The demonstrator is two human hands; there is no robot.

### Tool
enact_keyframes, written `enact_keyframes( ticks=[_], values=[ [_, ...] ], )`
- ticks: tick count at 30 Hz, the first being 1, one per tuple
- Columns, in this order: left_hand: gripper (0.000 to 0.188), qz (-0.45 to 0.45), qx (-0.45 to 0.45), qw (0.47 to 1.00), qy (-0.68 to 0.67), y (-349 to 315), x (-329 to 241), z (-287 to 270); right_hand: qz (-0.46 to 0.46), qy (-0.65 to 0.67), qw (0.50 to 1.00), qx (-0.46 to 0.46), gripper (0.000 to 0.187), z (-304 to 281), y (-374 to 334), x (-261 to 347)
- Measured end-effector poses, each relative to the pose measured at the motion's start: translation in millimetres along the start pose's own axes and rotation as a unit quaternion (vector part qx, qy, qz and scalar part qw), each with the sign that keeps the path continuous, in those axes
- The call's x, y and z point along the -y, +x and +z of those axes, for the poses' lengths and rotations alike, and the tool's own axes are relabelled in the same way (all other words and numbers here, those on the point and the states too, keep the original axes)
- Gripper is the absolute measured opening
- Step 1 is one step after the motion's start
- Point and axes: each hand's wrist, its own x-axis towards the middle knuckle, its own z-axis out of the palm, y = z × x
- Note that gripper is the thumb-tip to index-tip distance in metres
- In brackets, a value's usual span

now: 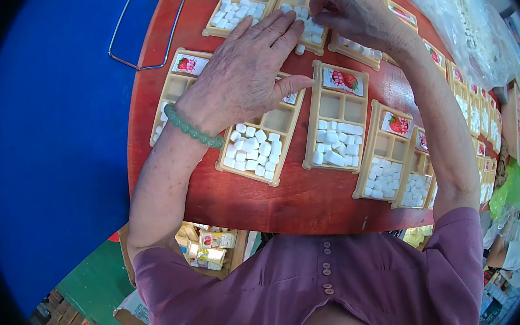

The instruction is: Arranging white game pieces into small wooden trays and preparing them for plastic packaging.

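My left hand (249, 68), a green bead bracelet (193, 130) on its wrist, reaches across the beige compartment trays with fingers stretched out and thumb spread. Its fingertips are by a far tray (317, 50) of white marshmallows (311, 31). Over that tray's right side my right hand (352, 14) is closed, fingers curled together; what they hold, if anything, is hidden. One marshmallow (299, 49) lies at the tray's near edge. Below my left hand, another tray (255, 178) is partly covered. Beside it, a tray (335, 109) holds marshmallows and a strawberry-printed sachet (343, 81).
More filled trays (384, 152) run along the red table (263, 208) to the right. A clear plastic bag (444, 16) of white pieces lies at the far right. A metal wire frame (171, 41) overhangs the left edge. Below is a box of packets (211, 242).
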Motion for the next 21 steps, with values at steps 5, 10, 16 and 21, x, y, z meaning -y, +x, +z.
enact_keyframes(
  ticks=[5, 10, 16, 21],
  values=[
    [0.076, -0.001, 0.01, 1.0, 0.019, -0.9, 0.7, 0.2, 0.043, 0.019, 0.999, 0.0, 0.013, -0.6, -0.2, 5.7],
    [0.074, -0.003, 0.009, 1.0, 0.012, -0.9, -0.1, 0.9, 0.029, 0.006, 1.0, 0.005, 0.013, 0.3, 1.8, -1.4],
    [0.074, -0.006, 0.009, 1.0, 0.017, -1.8, 0.0, 0.7, 0.027, 0.041, 0.998, 0.027, 0.013, -4.1, 2.7, 3.5],
    [0.073, -0.002, 0.005, 1.0, 0.016, -1.6, 0.0, 1.8, 0.035, 0.042, 0.998, 0.039, 0.012, -4.1, 3.2, 2.1]
  ],
)
